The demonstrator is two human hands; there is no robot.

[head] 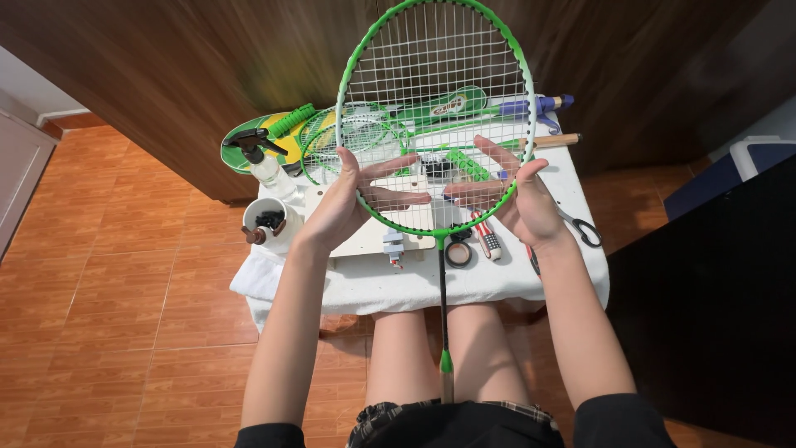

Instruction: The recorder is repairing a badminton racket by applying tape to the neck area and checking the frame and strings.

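Green-framed badminton racket with white strings (pixel 437 108) stands upright in front of me, head up over the bench and its thin dark shaft running down between my knees. I hold it by the lower part of the frame, one hand on each side. My left hand (pixel 348 203) is pressed to the left rim, its fingers (pixel 396 197) spread flat against the far side of the string bed, so I see them through the mesh. My right hand (pixel 518 199) mirrors it on the right rim, fingers (pixel 473 192) likewise splayed behind the strings. Neither hand is clenched; both are open and flat, bracing the frame and touching the strings.

As I judge it, I am feeling over the strings. The next move calls for a steady frame and light, even pressure from the fingertips.

Below the racket, the white-cloth-covered bench (pixel 497 286) carries more green rackets (pixel 365 133), a clear spray bottle with a black trigger (pixel 264 158), a white cup holding small tools (pixel 265 220), black-handled scissors (pixel 584 228) and a small roll of tape (pixel 458 254).
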